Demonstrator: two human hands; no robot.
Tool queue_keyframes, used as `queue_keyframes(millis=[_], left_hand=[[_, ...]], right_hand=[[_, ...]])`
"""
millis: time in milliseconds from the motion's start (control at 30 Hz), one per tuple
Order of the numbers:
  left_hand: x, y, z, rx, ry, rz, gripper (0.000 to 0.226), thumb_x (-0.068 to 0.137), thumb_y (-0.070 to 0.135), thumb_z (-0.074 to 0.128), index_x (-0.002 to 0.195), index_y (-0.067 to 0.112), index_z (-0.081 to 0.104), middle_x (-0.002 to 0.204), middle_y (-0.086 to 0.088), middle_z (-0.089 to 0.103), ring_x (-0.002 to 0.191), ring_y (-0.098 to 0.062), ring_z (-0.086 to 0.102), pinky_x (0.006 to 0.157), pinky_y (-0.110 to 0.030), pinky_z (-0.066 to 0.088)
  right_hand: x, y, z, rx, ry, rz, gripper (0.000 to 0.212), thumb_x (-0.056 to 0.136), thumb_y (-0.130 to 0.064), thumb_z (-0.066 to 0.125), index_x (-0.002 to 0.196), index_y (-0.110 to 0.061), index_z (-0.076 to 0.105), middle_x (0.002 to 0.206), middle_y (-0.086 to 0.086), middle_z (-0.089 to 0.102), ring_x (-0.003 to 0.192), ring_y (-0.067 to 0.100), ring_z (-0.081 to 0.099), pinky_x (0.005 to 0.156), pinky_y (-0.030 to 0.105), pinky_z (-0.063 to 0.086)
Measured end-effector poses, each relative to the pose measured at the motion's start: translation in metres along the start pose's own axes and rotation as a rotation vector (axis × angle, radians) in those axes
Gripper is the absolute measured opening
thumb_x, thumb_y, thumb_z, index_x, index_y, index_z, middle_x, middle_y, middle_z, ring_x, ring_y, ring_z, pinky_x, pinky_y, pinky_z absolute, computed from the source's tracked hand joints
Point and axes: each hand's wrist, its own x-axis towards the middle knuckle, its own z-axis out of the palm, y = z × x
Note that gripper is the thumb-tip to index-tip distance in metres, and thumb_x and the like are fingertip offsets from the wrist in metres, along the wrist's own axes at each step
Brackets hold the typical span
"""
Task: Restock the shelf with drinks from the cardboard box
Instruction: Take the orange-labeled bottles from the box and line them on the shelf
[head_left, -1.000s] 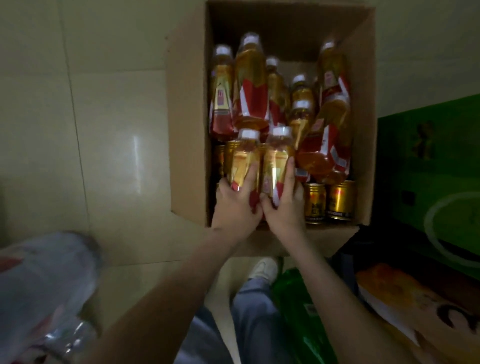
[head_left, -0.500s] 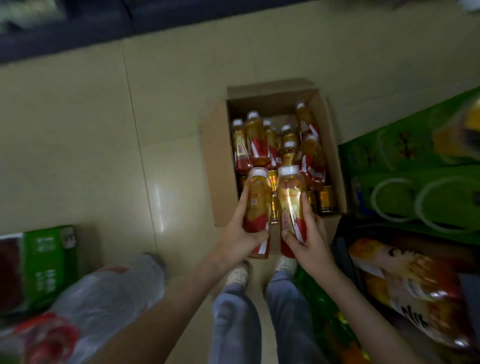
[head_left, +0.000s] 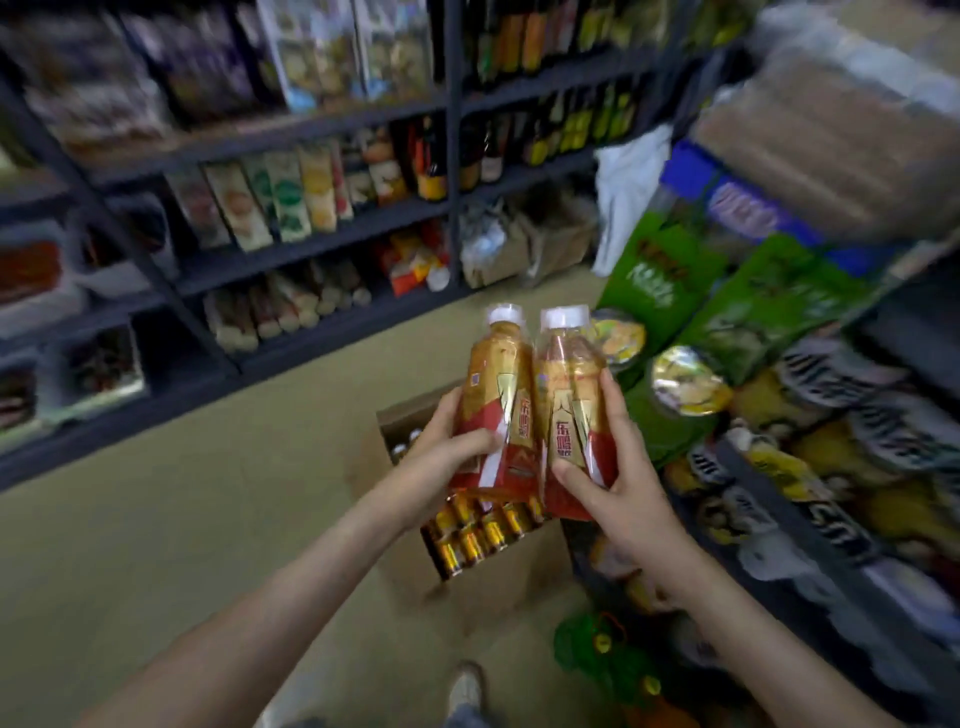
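Two amber drink bottles with white caps and red-gold labels stand side by side in front of me, touching. My left hand (head_left: 441, 457) grips the left bottle (head_left: 501, 384) low on its label. My right hand (head_left: 618, 478) grips the right bottle (head_left: 569, 395) the same way. Below them on the floor sits the open cardboard box (head_left: 488, 582), mostly hidden by my hands, with several gold cans (head_left: 478, 535) and a few bottle tops showing inside.
A dark shelf unit (head_left: 322, 244) full of packets and bottles runs along the back left. On the right, a low shelf (head_left: 779, 467) holds snack bags and bowl noodles. Green bags (head_left: 654, 280) lean beside it. My shoe (head_left: 465, 691) shows on the tan floor.
Both hands have lifted the two bottles out of the box and up to chest height. My view has swung up from the box to the shelves.
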Motion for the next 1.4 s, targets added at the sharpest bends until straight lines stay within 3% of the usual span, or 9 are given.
queue_keyframes(millis=[100, 233, 367, 533, 667, 767, 900, 1167, 1400], left_hand=[[-0.031, 0.03, 0.054, 0.005, -0.105, 0.049, 0.09, 0.064, 0.036, 0.083, 0.138, 0.035, 0.033, 0.131, -0.007, 0.056, 0.111, -0.027, 0.063, 0.094, -0.049, 0.051], [-0.065, 0.05, 0.127, 0.028, -0.189, 0.126, 0.075, 0.072, 0.028, 0.077, 0.136, 0.018, 0.04, 0.123, -0.011, 0.064, 0.107, -0.029, 0.065, 0.091, -0.044, 0.054], [-0.094, 0.07, 0.193, 0.075, -0.252, 0.181, 0.066, 0.069, 0.024, 0.074, 0.13, 0.017, 0.047, 0.116, -0.011, 0.068, 0.102, -0.03, 0.068, 0.087, -0.043, 0.056], [-0.119, 0.105, 0.26, 0.105, -0.361, 0.287, 0.06, 0.071, 0.024, 0.079, 0.124, 0.025, 0.052, 0.107, -0.007, 0.072, 0.094, -0.028, 0.07, 0.076, -0.04, 0.058], [-0.127, 0.137, 0.31, 0.07, -0.405, 0.394, 0.057, 0.07, 0.027, 0.078, 0.121, 0.012, 0.057, 0.103, -0.014, 0.072, 0.088, -0.03, 0.07, 0.069, -0.039, 0.058], [-0.127, 0.17, 0.345, 0.07, -0.414, 0.494, 0.049, 0.073, 0.025, 0.073, 0.117, 0.009, 0.059, 0.095, -0.011, 0.074, 0.079, -0.025, 0.072, 0.063, -0.035, 0.058], [-0.119, 0.216, 0.374, 0.07, -0.469, 0.649, 0.043, 0.067, 0.019, 0.067, 0.109, 0.012, 0.059, 0.085, -0.001, 0.074, 0.074, -0.016, 0.071, 0.064, -0.029, 0.059], [-0.061, 0.291, 0.403, 0.109, -0.646, 0.812, 0.035, 0.063, 0.018, 0.067, 0.099, 0.016, 0.063, 0.087, -0.001, 0.075, 0.079, -0.016, 0.071, 0.071, -0.029, 0.059], [-0.012, 0.32, 0.41, 0.051, -0.83, 0.786, 0.032, 0.063, 0.013, 0.072, 0.094, 0.015, 0.065, 0.079, -0.001, 0.075, 0.07, -0.014, 0.071, 0.061, -0.027, 0.058]], right_hand=[[-0.033, -0.04, -0.047, -0.013, 0.106, -0.111, 0.093, 0.087, -0.022, 0.069, 0.145, -0.058, 0.006, 0.137, -0.029, 0.028, 0.132, -0.007, 0.031, 0.11, 0.03, 0.033], [-0.09, -0.073, -0.112, -0.093, 0.205, -0.217, 0.097, 0.085, -0.023, 0.07, 0.143, -0.06, 0.002, 0.138, -0.028, 0.027, 0.13, -0.015, 0.027, 0.102, 0.004, 0.027], [-0.139, -0.098, -0.171, -0.112, 0.293, -0.287, 0.098, 0.085, -0.023, 0.071, 0.146, -0.056, 0.001, 0.142, -0.025, 0.029, 0.135, -0.008, 0.028, 0.107, 0.017, 0.026], [-0.183, -0.138, -0.225, -0.199, 0.412, -0.406, 0.099, 0.083, -0.027, 0.07, 0.137, -0.067, -0.002, 0.137, -0.026, 0.025, 0.126, -0.02, 0.027, 0.097, -0.003, 0.024], [-0.198, -0.175, -0.269, -0.131, 0.497, -0.477, 0.101, 0.083, -0.021, 0.073, 0.143, -0.057, 0.0, 0.14, -0.017, 0.037, 0.126, -0.01, 0.04, 0.1, 0.008, 0.036], [-0.197, -0.199, -0.303, -0.007, 0.646, -0.494, 0.101, 0.077, -0.012, 0.077, 0.144, -0.044, 0.008, 0.124, -0.004, 0.052, 0.108, -0.002, 0.059, 0.089, 0.013, 0.048], [-0.183, -0.22, -0.348, 0.085, 0.782, -0.468, 0.089, 0.069, -0.012, 0.082, 0.126, -0.045, 0.022, 0.125, 0.001, 0.05, 0.11, 0.009, 0.059, 0.094, 0.035, 0.051], [-0.132, -0.252, -0.454, 0.265, 0.816, -0.302, 0.076, 0.074, 0.013, 0.068, 0.136, -0.014, 0.035, 0.121, 0.007, 0.056, 0.107, 0.024, 0.062, 0.076, 0.039, 0.057], [-0.085, -0.23, -0.508, 0.09, 0.812, -0.02, 0.08, 0.077, 0.021, 0.06, 0.141, -0.017, 0.03, 0.108, 0.007, 0.061, 0.101, 0.026, 0.061, 0.07, 0.035, 0.052]])
